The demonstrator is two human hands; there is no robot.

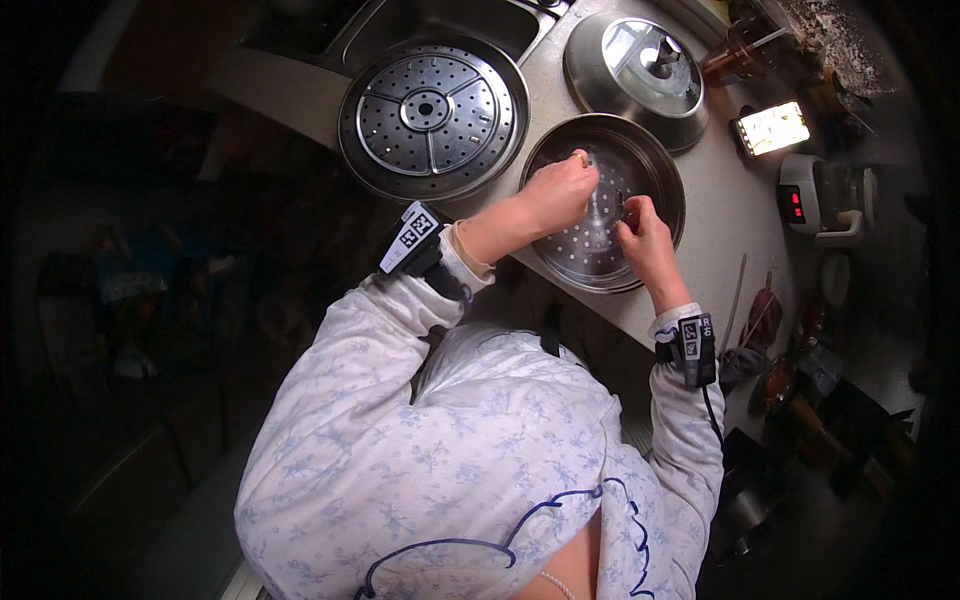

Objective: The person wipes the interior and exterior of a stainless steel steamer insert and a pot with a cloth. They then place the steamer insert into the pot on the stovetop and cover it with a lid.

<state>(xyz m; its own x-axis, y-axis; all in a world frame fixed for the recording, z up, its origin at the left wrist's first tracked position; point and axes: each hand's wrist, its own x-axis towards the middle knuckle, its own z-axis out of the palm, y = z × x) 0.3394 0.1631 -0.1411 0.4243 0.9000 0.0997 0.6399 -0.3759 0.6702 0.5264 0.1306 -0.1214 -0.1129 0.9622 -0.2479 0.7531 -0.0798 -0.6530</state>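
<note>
A round metal steamer tier (664,178) with a perforated bottom stands on the counter in front of me. My left hand (566,190) reaches over its left side, fingers curled closed; whatever they may hold is hidden. From the right, my right hand (646,238) dips over the tier with thumb and fingertips pinched together. Something small and dark shows by those fingertips, too small to name. Left of the tier sits a second steamer pan holding a perforated steamer plate (432,118). Behind the tier lies a domed metal lid with a glass top (612,72).
A metal sink (440,22) is at the back left. To the right are a lit phone (772,130), a white appliance with a red display (798,198) and a brown see-through container (735,52). The counter's front edge (598,312) runs close to my body.
</note>
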